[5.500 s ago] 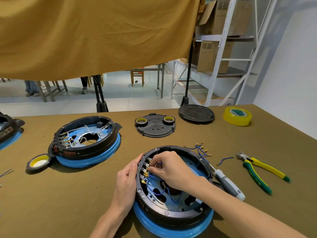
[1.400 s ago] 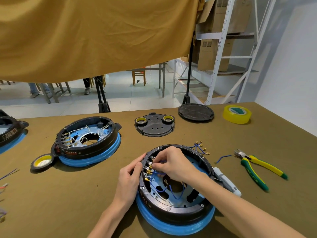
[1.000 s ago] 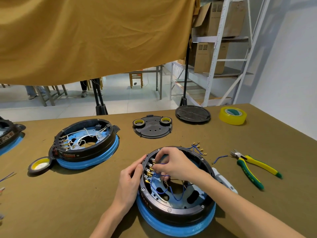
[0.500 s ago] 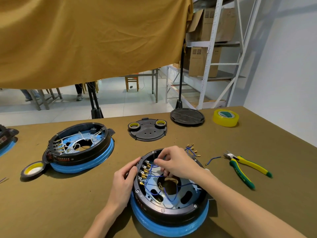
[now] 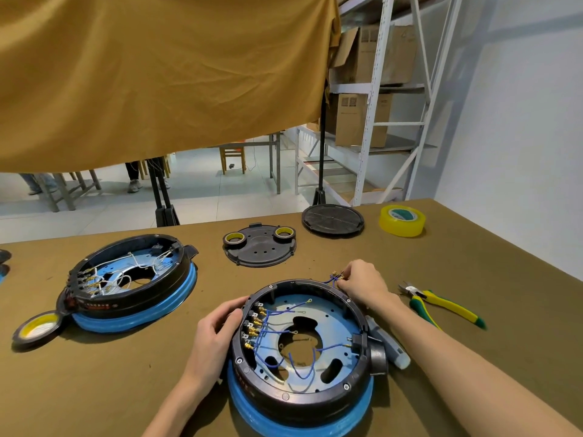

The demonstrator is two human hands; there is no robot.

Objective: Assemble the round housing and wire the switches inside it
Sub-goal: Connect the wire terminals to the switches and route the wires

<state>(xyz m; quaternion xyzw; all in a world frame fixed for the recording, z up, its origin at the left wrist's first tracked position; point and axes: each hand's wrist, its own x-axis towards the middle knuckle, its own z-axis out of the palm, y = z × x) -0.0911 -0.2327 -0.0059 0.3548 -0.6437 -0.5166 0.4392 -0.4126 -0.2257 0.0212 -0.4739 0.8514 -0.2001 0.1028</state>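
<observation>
The round housing (image 5: pixel 299 348) sits on its blue ring directly in front of you on the table (image 5: pixel 473 279), open side up, with a row of switches (image 5: pixel 252 323) along its left inner wall and blue wires (image 5: pixel 284 329) looping loose across the blue plate. Several of those wires end in free ring terminals, so a careless drag across the plate can snag one and pull a connector off its switch.

Your left hand (image 5: pixel 217 329) curls over the left rim, gripping it just beside the switches; if you loosen it while tugging, the housing can turn on its ring.

Your right hand (image 5: pixel 362 282) is past the far rim, fingertips pinching at the bundle of spare wires (image 5: pixel 334 277) lying there. They are tangled, so lifting one may bring the rest along and scatter them.

The screwdriver (image 5: pixel 388 345) lies against the housing's right side under your forearm, where a sweep of the arm could roll it away. The cutters (image 5: pixel 441 305) lie farther right.
</observation>
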